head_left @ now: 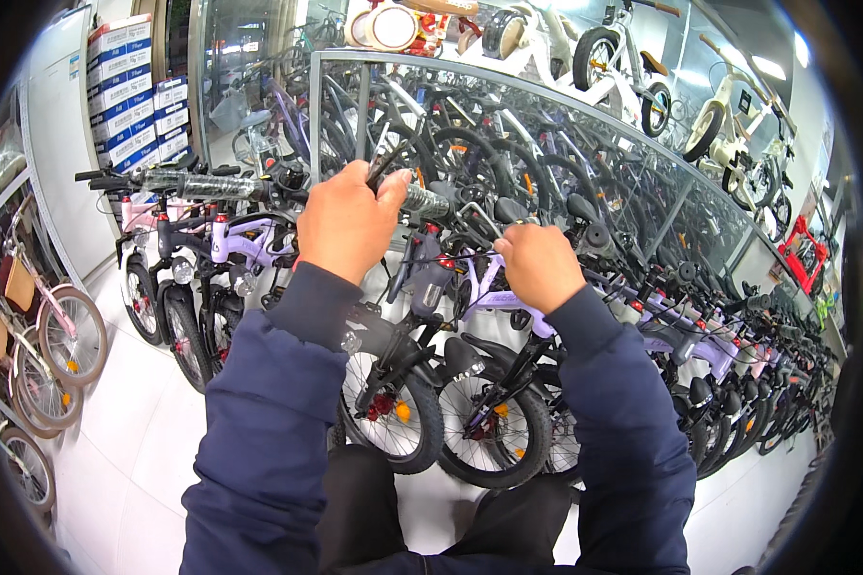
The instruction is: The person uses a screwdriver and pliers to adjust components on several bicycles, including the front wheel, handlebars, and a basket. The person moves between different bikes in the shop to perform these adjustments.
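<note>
My left hand is closed, with slim dark rods sticking up between thumb and forefinger; their kind is unclear. Behind that hand runs a bicycle handlebar wrapped in clear plastic; whether the fingers also touch it is hidden. My right hand is closed on a silver, L-shaped hex key, whose bent end points left toward the handlebar's wrapped part. Below the hands stand a dark bicycle front wheel and a purple bicycle frame.
Bicycles stand packed in a row to the right, before a metal-framed glass case. Balance bikes stand on top. Stacked boxes are at the far left. Pink bicycles stand along the left edge, beside the white tiled floor.
</note>
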### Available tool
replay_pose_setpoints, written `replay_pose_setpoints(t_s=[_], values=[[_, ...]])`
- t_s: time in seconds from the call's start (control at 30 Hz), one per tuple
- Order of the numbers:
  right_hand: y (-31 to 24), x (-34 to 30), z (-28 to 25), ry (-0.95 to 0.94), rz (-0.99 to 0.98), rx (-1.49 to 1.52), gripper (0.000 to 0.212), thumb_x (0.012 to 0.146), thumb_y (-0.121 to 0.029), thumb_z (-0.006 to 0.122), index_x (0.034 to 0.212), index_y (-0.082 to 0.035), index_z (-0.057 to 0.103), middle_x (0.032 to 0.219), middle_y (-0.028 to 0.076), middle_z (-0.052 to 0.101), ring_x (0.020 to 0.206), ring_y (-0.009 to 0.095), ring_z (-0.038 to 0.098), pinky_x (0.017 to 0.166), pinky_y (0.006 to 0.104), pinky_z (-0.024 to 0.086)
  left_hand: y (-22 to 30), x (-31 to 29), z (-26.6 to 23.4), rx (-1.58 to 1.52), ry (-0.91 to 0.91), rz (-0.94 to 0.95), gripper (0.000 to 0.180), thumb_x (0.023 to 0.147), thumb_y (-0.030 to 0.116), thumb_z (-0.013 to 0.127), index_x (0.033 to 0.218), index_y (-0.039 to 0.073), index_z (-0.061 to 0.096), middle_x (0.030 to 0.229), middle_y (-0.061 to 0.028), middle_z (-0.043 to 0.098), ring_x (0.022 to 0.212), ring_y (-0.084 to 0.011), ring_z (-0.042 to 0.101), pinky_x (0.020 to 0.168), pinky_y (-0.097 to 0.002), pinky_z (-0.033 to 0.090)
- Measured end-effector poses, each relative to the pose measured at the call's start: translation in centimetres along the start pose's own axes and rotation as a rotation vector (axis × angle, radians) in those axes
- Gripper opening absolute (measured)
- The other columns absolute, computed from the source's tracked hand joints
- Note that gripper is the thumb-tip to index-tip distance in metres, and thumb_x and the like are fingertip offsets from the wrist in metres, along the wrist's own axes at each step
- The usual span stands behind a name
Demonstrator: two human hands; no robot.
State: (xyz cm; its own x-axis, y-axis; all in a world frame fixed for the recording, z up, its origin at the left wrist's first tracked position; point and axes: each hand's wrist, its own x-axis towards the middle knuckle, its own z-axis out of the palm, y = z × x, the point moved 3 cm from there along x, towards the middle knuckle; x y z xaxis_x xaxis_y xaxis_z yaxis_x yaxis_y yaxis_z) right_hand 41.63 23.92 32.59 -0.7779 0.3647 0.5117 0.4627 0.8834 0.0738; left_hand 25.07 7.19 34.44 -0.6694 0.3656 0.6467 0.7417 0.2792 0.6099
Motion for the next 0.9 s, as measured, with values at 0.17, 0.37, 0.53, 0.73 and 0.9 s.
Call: replay_pose_setpoints(t_s=[0.17, 0.37, 0.53, 0.73, 0.9], values=[[-0.2, -0.1, -0.2, 0.078, 0.039, 0.139, 0.022, 0.086, -0.015, 0.059, 0.07, 0.0, 0.063, 0.069, 0.02, 0.063, 0.071, 0.04, 0.063, 0.069, 0.0484, 0.05, 0.3, 0.0, 0.5, 0.032, 0.028, 0.017, 0.045, 0.087, 0.045, 0.061, 0.084, 0.0, 0.06, 0.082, -0.0224, 0.066, 0.081, -0.0431, 0.064, 0.071, -0.0495, 0.05], [-2.2, 1.0, -0.9, 0.113, -0.056, 0.071, 0.025, 0.084, -0.016, 0.057, 0.067, 0.001, 0.065, 0.069, 0.019, 0.062, 0.069, 0.039, 0.063, 0.064, 0.048, 0.05, 0.4, -0.3, 0.5, 0.067, 0.058, 0.015, 0.044, 0.087, 0.045, 0.061, 0.085, 0.001, 0.062, 0.08, -0.0226, 0.066, 0.081, -0.0425, 0.064, 0.071, -0.0495, 0.05], [-2.4, 1.9, -0.2, 0.154, -0.382, -0.272, 0.017, 0.071, -0.017, 0.059, 0.068, -0.006, 0.072, 0.072, 0.014, 0.066, 0.075, 0.033, 0.066, 0.063, 0.0434, 0.053, 0.4, -0.4, 0.6, 0.068, 0.097, 0.036, 0.045, 0.087, 0.046, 0.061, 0.085, 0.001, 0.063, 0.078, -0.0229, 0.066, 0.08, -0.0427, 0.064, 0.071, -0.0505, 0.05], [-0.2, 1.1, -0.5, 0.057, -0.355, -0.068, 0.011, 0.068, -0.012, 0.061, 0.072, -0.01, 0.071, 0.075, 0.008, 0.067, 0.074, 0.026, 0.065, 0.069, 0.0392, 0.051, 0.8, -0.6, 0.2, 0.024, 0.027, 0.045, 0.044, 0.086, 0.046, 0.062, 0.084, 0.002, 0.063, 0.08, -0.0222, 0.066, 0.08, -0.0424, 0.064, 0.071, -0.0499, 0.05], [1.2, -1.3, -2.9, 0.017, 0.372, 0.978, 0.025, 0.09, -0.017, 0.051, 0.082, 0.002, 0.064, 0.057, 0.005, 0.056, 0.05, 0.014, 0.052, 0.051, 0.0305, 0.041, 0.6, -0.8, 0.3, -0.013, 0.084, 0.068, 0.046, 0.086, 0.045, 0.065, 0.081, -0.001, 0.064, 0.072, -0.0203, 0.064, 0.072, -0.0395, 0.062, 0.067, -0.0448, 0.048]])
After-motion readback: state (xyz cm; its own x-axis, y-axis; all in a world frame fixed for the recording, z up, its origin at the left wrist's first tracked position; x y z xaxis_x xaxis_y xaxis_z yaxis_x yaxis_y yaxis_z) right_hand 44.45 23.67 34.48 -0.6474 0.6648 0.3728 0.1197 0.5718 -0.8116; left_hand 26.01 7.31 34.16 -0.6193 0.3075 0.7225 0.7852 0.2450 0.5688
